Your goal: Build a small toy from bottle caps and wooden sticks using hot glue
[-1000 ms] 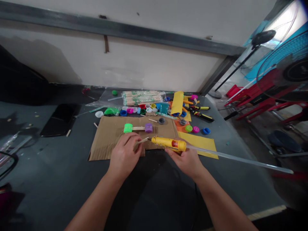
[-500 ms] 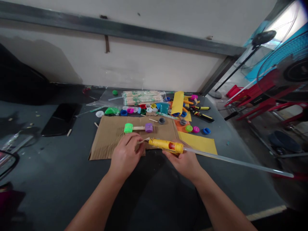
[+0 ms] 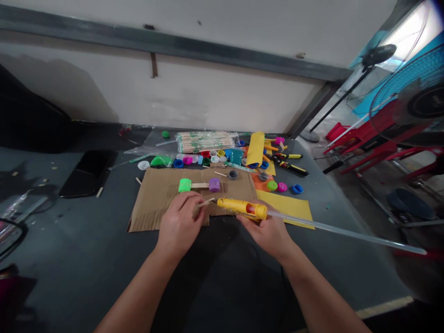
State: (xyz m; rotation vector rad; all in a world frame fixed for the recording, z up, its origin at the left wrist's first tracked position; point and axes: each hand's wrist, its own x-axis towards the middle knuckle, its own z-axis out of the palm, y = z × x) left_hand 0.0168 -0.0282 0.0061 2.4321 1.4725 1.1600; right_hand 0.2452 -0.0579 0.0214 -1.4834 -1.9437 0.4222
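Note:
My left hand (image 3: 180, 224) is closed on a thin wooden stick (image 3: 204, 203) just above the near edge of a sheet of brown cardboard (image 3: 159, 199). My right hand (image 3: 268, 233) grips a yellow glue gun (image 3: 243, 208) whose nozzle points left and meets the tip of the stick. A long clear glue rod (image 3: 347, 233) sticks out of the gun's back toward the right. On the cardboard beyond my hands lies a wooden stick with a green cap (image 3: 185, 185) at one end and a purple cap (image 3: 214, 184) at the other.
Several coloured bottle caps (image 3: 208, 159), a pack of wooden sticks (image 3: 204, 140), yellow paper (image 3: 289, 206) and utility knives (image 3: 291, 166) lie at the back of the dark table (image 3: 86, 240). A black phone (image 3: 88, 171) lies at left. Red chairs (image 3: 374, 138) and a fan (image 3: 412, 97) stand right.
The glue gun shifted slightly left and then back right, its nozzle staying at the stick's tip. My left hand has barely moved.

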